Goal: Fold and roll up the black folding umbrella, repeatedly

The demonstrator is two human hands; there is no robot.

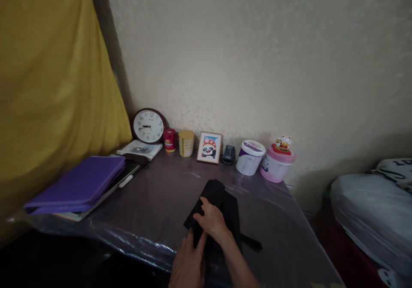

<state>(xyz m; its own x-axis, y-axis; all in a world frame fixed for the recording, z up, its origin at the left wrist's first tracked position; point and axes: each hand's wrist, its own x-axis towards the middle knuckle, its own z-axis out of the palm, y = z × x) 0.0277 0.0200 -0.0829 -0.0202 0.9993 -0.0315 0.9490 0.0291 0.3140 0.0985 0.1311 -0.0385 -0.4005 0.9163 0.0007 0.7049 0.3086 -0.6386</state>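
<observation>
A black fabric item (232, 210), folded over with a rolled-looking far end, lies near the front of the table. A dark strap (251, 242) sticks out from it to the right. My right hand (212, 220) rests on top of the fabric, fingers apart and pointing to the left. Just below, my left hand (189, 260) touches the near left edge with its fingers stretched forward and its thumb close to the right hand. The underside of the fabric is hidden, as is whatever may be inside it.
A purple folder (80, 183) lies on books at the left, by a white pen-like object (125, 181). Along the wall stand a clock (148, 126), a red can (169, 140), a yellow-lidded tin (186, 144), a panda picture (209, 148), a dark hole punch (228, 155) and two tubs (250, 159).
</observation>
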